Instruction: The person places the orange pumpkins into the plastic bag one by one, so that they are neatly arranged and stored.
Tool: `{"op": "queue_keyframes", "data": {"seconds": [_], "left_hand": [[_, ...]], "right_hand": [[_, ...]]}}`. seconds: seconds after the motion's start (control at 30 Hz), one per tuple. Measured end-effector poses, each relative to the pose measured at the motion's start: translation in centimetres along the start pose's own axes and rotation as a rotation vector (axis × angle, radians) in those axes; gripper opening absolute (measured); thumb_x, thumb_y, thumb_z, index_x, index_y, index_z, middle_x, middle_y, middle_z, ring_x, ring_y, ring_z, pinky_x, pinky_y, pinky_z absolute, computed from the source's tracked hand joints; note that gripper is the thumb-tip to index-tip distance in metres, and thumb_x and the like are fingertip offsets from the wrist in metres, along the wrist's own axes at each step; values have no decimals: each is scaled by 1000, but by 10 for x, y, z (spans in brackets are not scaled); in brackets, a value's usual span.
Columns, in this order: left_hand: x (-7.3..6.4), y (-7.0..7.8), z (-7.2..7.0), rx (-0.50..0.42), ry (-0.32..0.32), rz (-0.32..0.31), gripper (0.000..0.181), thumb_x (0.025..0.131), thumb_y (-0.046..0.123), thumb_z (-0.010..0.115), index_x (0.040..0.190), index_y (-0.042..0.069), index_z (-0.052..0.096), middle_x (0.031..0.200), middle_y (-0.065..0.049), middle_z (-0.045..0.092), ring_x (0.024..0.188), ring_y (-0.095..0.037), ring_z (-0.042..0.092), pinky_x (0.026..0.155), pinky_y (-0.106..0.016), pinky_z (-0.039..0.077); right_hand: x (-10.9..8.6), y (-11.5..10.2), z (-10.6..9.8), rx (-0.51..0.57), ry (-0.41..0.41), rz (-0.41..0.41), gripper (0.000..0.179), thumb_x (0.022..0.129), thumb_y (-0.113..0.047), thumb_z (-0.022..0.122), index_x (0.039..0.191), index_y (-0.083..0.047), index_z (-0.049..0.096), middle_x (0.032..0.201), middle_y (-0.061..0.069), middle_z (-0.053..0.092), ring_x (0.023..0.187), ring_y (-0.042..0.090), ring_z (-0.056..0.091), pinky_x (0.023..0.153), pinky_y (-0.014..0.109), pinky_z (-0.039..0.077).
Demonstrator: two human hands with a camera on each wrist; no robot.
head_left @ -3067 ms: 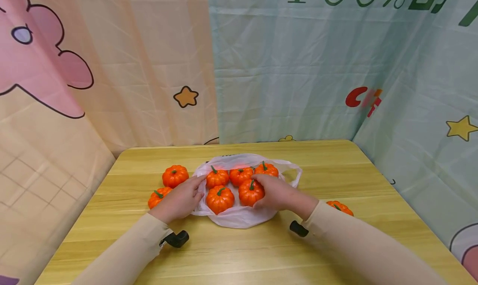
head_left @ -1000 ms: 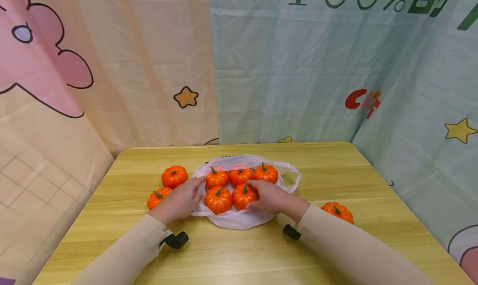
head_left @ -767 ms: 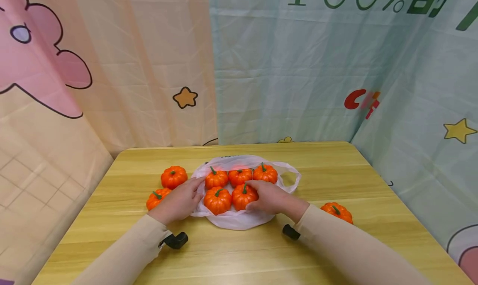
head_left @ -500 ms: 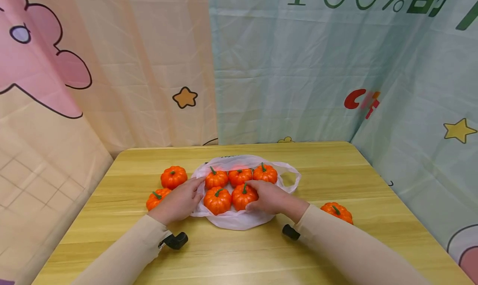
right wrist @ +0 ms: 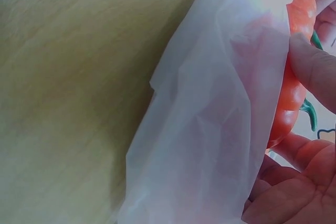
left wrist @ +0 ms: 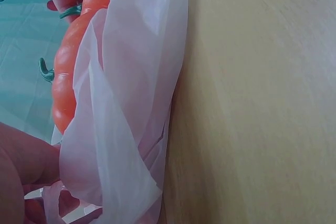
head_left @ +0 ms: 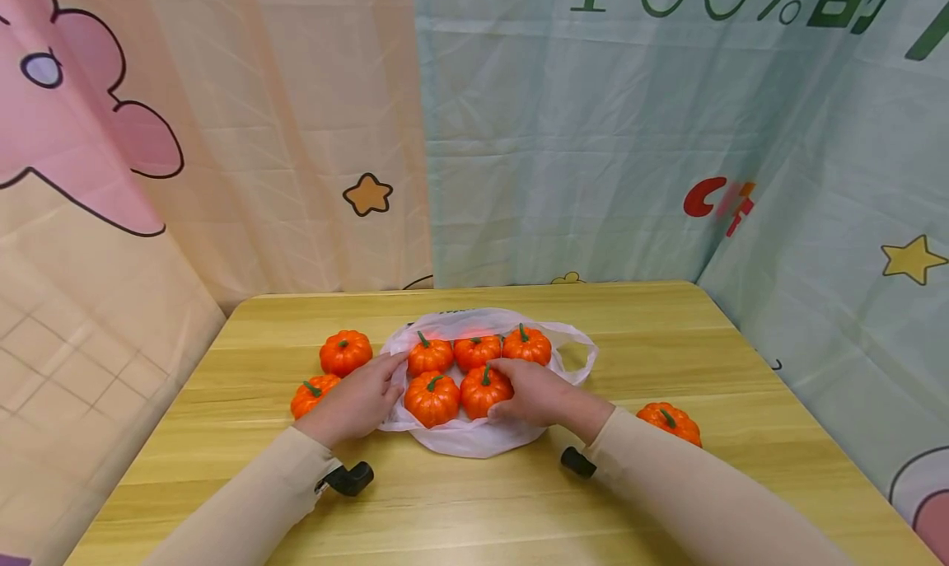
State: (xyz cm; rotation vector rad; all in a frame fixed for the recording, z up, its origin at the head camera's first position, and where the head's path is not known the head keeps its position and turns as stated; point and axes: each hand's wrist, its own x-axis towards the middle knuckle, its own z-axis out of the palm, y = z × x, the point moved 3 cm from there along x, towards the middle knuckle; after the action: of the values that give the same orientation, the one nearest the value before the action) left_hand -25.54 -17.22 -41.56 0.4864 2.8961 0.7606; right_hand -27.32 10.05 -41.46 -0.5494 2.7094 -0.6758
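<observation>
A white plastic bag [head_left: 474, 442] lies spread with its mouth facing up, and several orange toy pumpkins with green stems sit in it. My right hand [head_left: 537, 393] grips the front-right pumpkin [head_left: 483, 391], fingers over its far side and thumb near its front. That pumpkin touches the front-left pumpkin [head_left: 432, 399]. At the bag's left edge my left hand [head_left: 359, 397] holds the rim; in the left wrist view its thumb [left wrist: 31, 156] meets the plastic, while the other fingers are partly hidden. Three pumpkins stand in the row behind, among them the back-left one [head_left: 430, 353].
Left of the bag, a pumpkin [head_left: 345, 352] stands on the wooden table [head_left: 474, 516], and another [head_left: 311, 395] is partly behind my left hand. One more pumpkin [head_left: 670, 423] lies beyond my right forearm. Printed curtains [head_left: 563, 137] enclose the table's back and sides.
Compared with about three seconds ago, my right hand has shifted left with the front-right pumpkin, bringing it against its neighbour. During the last second both hands stay still.
</observation>
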Motion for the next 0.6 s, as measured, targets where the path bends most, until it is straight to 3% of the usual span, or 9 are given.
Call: {"op": "queue_keyframes", "data": {"seconds": [0.6], "left_hand": [[0, 0, -1, -4, -4, -11, 58, 107, 20, 58, 162, 10, 42, 163, -23, 45, 152, -46, 41, 122, -64, 35]], "right_hand": [[-1, -1, -2, 12, -6, 34, 81, 86, -32, 88, 154, -8, 50, 148, 11, 62, 132, 29, 60, 120, 49, 46]]}}
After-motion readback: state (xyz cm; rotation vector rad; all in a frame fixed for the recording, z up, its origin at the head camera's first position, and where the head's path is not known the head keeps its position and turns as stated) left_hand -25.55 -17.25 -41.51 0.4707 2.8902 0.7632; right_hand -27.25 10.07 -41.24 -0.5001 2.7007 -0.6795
